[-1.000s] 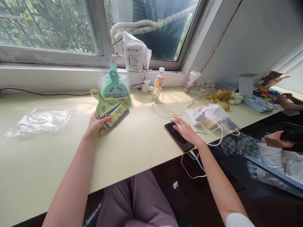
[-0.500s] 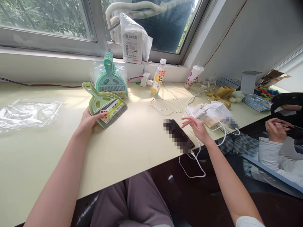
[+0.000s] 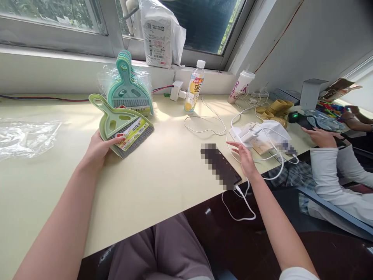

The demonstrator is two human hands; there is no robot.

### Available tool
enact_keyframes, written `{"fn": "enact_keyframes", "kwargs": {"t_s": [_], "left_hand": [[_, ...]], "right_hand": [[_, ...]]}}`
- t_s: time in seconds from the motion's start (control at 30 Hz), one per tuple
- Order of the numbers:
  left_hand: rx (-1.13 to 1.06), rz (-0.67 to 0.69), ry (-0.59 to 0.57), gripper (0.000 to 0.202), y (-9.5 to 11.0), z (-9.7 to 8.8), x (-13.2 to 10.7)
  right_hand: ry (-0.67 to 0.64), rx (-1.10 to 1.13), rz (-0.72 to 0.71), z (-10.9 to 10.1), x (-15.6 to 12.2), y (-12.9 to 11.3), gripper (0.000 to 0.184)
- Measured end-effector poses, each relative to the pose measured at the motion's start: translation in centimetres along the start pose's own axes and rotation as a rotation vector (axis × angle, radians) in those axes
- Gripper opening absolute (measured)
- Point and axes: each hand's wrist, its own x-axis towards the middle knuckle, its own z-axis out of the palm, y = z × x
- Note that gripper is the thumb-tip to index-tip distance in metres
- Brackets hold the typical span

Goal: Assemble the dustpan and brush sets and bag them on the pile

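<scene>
At the left, my left hand (image 3: pixel 100 147) grips the edge of a green dustpan and brush set (image 3: pixel 125 130), thumb over its front. The set leans back, with grey bristles and a yellow label facing me. Right behind it stands a stack of teal dustpan and brush sets (image 3: pixel 128 87) in clear plastic. My right hand (image 3: pixel 244 158) hovers just right of a dark phone (image 3: pixel 225 165), fingers stretched out and holding nothing. A white cable runs from the phone's lower end over the table's edge.
A juice bottle (image 3: pixel 194 87) and a paper cup (image 3: pixel 241 86) stand along the back. Crumpled clear plastic (image 3: pixel 27 138) lies at the left. White cables and a power strip (image 3: pixel 247 134) lie right of the phone. A co-worker at the right holds a black device with a green light (image 3: pixel 300 118).
My right hand has shifted right, off the phone. The dustpan set has moved slightly left in view as the camera tilted. The co-worker has picked up a black device.
</scene>
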Motion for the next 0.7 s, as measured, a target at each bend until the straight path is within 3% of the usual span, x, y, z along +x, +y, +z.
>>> {"fn": "enact_keyframes", "kwargs": {"t_s": [0.7], "left_hand": [[0.034, 0.005, -0.034, 0.068, 0.29, 0.19, -0.29]], "right_hand": [[-0.034, -0.066, 0.012, 0.12, -0.07, 0.05, 0.034]]}}
